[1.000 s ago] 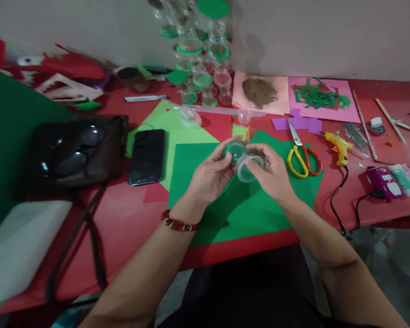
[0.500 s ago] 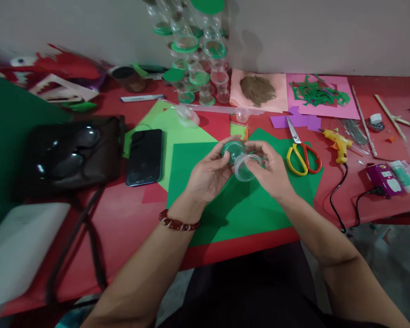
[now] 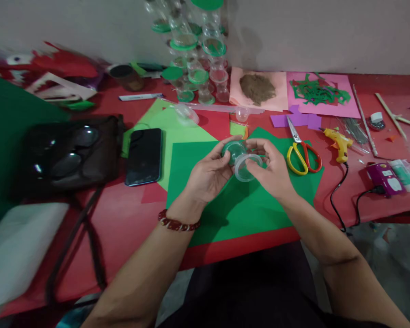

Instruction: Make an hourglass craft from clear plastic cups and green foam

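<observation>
My left hand (image 3: 210, 175) is closed round a clear plastic cup (image 3: 234, 152) with a rounded wall, through which green shows. In my right hand (image 3: 271, 173), thumb and fingers pinch a second clear plastic cup (image 3: 245, 168), its round rim turned towards me. The two cups are close together, and I cannot tell whether they are joined. Both hands are above a sheet of green paper (image 3: 253, 214). Right of my right hand lie scissors (image 3: 302, 155) with one yellow and one red handle, partly on that sheet.
A phone (image 3: 144, 157) and a dark bag (image 3: 71, 159) with glasses on it lie left. At the back stand stacked clear cups (image 3: 198, 77) with green discs. Brown material (image 3: 258, 89) and green paper scraps (image 3: 319, 92) lie on pink sheets. A yellow glue gun (image 3: 340, 143) with a cord is right.
Both hands and the two cups stay almost in the same place. The view has shifted very slightly; nothing has been taken up or let go.
</observation>
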A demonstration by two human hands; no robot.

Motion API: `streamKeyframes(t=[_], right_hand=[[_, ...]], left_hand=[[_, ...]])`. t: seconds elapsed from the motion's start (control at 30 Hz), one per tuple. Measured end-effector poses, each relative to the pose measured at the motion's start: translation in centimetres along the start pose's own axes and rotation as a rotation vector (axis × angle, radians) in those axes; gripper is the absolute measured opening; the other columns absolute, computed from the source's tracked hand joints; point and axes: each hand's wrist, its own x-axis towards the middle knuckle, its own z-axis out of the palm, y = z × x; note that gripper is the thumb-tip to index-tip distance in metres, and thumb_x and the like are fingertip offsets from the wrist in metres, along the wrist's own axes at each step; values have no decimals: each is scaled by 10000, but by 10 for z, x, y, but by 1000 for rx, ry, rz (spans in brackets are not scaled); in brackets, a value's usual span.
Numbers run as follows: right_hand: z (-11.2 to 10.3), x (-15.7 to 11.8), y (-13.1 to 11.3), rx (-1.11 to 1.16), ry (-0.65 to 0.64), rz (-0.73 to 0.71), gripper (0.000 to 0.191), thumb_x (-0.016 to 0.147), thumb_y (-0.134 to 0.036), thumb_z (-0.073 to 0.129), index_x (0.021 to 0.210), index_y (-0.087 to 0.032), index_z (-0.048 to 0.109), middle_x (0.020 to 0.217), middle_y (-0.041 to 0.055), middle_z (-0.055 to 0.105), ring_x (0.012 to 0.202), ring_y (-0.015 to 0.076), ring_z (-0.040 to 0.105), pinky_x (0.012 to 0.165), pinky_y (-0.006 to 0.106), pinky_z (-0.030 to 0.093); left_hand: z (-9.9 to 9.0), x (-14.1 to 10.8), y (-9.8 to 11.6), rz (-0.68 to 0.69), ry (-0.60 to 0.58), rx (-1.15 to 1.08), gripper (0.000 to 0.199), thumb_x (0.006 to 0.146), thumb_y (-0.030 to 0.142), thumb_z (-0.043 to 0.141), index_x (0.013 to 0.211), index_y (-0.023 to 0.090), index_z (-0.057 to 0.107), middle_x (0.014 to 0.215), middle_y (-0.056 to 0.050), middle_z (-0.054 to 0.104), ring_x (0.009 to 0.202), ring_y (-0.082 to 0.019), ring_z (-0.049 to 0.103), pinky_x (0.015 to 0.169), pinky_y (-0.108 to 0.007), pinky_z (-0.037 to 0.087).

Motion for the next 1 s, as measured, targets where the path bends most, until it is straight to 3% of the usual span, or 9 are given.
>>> streamKeyframes(t=[0.13, 0.53, 0.67, 0.8, 1.0], right_hand=[[0, 0, 0, -9, 2, 1, 321, 807, -230, 659, 1125, -261, 635, 1175, 50, 750, 1062, 209, 703, 958, 399, 584], [2, -1, 2, 42, -1, 44, 362, 777, -246, 677, 1135, -274, 630, 1179, 46, 737, 1059, 219, 686, 949, 416, 566], [-2, -1, -1, 156, -56, 58, 381, 813, -349, 713, 1177, -287, 619, 1256, 59, 707, 1135, 236, 665, 975, 439, 566], [-8, 2, -1, 240, -143, 64, 500, 824, -486, 770, 1268, -323, 608, 1428, 61, 644, 1275, 267, 611, 1051, 477, 559], [-12, 9, 6, 267, -198, 101, 632, 783, -600, 822, 1325, -332, 637, 1477, 67, 626, 1402, 303, 537, 1164, 525, 493]], left_hand=[[-1, 0, 0, 0, -4, -16, 337, 905, 195, 748, 1242, 190, 748, 1159, -75, 778, 872, -160, 723, 709, -219, 584], [0, 0, 1, 1, -24, -32, 323, 897, 190, 764, 1219, 203, 752, 1139, -62, 780, 873, -151, 720, 808, -250, 601], [-5, 2, 1, 27, 1, -63, 318, 912, 178, 740, 1228, 203, 750, 1163, -65, 769, 924, -155, 723, 840, -253, 594], [-9, 5, 3, 6, 44, -117, 320, 932, 157, 693, 1246, 180, 748, 1071, -64, 768, 865, -151, 715, 778, -247, 599], [-11, 10, 2, -28, 117, -196, 231, 946, 135, 647, 1146, 139, 763, 1009, -73, 768, 825, -146, 719, 761, -242, 615]])
